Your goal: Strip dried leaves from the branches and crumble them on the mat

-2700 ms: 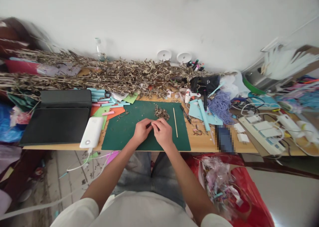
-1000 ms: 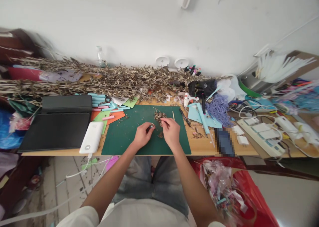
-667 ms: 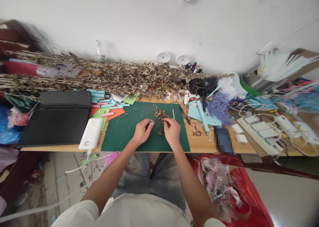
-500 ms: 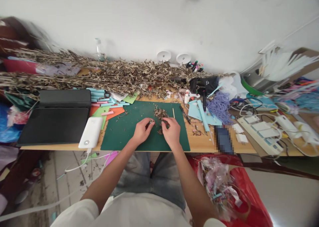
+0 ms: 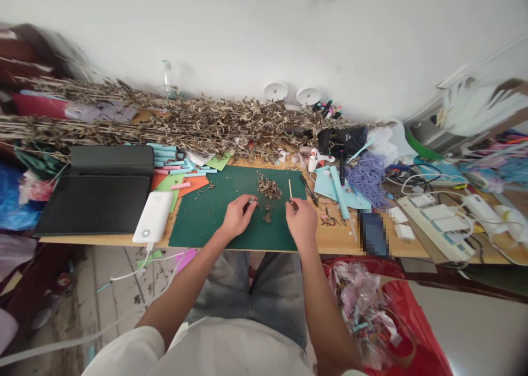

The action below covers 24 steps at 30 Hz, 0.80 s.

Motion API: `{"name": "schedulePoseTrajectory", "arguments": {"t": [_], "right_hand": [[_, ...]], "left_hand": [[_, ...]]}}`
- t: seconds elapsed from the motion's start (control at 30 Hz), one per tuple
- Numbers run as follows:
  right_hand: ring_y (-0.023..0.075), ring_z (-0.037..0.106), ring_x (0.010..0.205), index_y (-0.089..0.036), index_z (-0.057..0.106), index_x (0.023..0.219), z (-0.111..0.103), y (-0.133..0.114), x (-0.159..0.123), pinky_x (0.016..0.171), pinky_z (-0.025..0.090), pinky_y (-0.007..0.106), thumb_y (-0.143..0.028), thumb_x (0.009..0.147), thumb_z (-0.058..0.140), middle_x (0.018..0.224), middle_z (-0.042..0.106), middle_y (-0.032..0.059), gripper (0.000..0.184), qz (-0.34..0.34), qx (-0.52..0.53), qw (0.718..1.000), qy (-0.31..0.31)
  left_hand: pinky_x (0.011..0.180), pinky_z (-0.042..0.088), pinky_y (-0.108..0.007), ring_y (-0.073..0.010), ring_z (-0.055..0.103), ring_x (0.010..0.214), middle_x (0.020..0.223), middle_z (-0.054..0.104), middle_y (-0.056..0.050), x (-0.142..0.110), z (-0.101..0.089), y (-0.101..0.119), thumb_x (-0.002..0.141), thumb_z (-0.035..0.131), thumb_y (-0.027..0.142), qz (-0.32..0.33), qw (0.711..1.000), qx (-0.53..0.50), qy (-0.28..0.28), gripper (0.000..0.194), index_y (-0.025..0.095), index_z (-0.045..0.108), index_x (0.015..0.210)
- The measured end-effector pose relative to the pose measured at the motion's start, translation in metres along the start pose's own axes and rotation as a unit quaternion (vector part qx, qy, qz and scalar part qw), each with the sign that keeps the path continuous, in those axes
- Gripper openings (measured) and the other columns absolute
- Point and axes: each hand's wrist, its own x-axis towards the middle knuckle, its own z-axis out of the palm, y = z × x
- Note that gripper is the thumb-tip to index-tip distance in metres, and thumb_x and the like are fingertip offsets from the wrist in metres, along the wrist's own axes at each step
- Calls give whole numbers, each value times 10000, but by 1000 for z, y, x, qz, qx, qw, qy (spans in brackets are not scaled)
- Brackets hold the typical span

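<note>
My left hand [image 5: 238, 216] is closed over the green cutting mat [image 5: 198, 216], pinching a small round tube-like piece [image 5: 251, 200] whose pale open end faces up. Its full length is hidden by the fingers. To the right, my right hand [image 5: 302, 220] has its thumb and fingers closed at the near end of a thin wooden stick [image 5: 290, 188]. Between the hands, a heap of crumbled dry leaves [image 5: 269, 187] lies on the mat, and a smaller bit of leaf [image 5: 268, 213] is nearer to me.
Dried stalks [image 5: 231, 120] span the back of the table. At left are a black tablet case [image 5: 97, 202], a white power bank [image 5: 153, 217] and rolled paper tubes [image 5: 165, 153]. At right are a glue gun [image 5: 319, 159], purple yarn [image 5: 366, 179] and a power strip [image 5: 437, 227].
My right hand has left the leaf heap and moved right to the wooden stick, closing at its near end. My left hand stays in place with the small piece. The view has shifted slightly.
</note>
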Motion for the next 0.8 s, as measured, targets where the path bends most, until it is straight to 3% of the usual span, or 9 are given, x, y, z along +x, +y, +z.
{"name": "schedulePoseTrajectory", "arguments": {"t": [0.17, 0.4, 0.5, 0.57, 0.7, 0.8], "right_hand": [[238, 645, 787, -159, 670, 894, 2, 4, 8, 649, 439, 307, -335, 881, 544, 881, 670, 129, 217, 50, -148, 986, -51], [253, 667, 756, -141, 667, 849, 1, 1, 15, 656, 452, 321, -239, 882, 479, 828, 688, 157, 215, 82, -142, 985, -58], [245, 665, 759, -144, 661, 830, -7, 4, 15, 691, 471, 328, -258, 875, 467, 814, 703, 142, 229, 71, -44, 996, -9], [216, 657, 687, -156, 646, 838, -13, 0, 13, 656, 492, 315, -300, 865, 488, 786, 706, 109, 215, 70, 90, 993, 2], [151, 623, 545, -175, 596, 1038, -22, -27, 6, 522, 522, 274, -370, 834, 574, 756, 679, 27, 284, 65, 387, 920, -19], [144, 654, 621, -188, 618, 1011, -25, -52, -1, 612, 577, 286, -380, 850, 598, 739, 656, 5, 252, 18, 472, 881, -16]], "left_hand": [[686, 439, -259, -144, 581, 720, 840, 661, -42, 0, -2, 2, 972, 414, 348, 10, 1000, 17, -9, 289, 179, 631, 884], [715, 449, -266, -148, 595, 749, 848, 662, -49, 0, -3, 3, 970, 416, 358, 17, 999, 28, -7, 298, 178, 627, 862], [729, 456, -275, -160, 610, 783, 873, 671, -56, 1, -2, 2, 964, 435, 350, 24, 999, 27, -14, 273, 181, 632, 879], [731, 458, -280, -167, 615, 798, 886, 675, -59, 1, -1, 1, 959, 451, 345, 29, 999, 30, -21, 253, 185, 635, 891], [719, 455, -283, -173, 612, 787, 876, 671, -59, 1, 1, -2, 953, 466, 347, 32, 998, 40, -29, 238, 188, 635, 897], [718, 449, -282, -168, 602, 769, 862, 661, -52, 1, 1, -2, 954, 468, 341, 34, 998, 47, -32, 229, 184, 628, 908]]}}
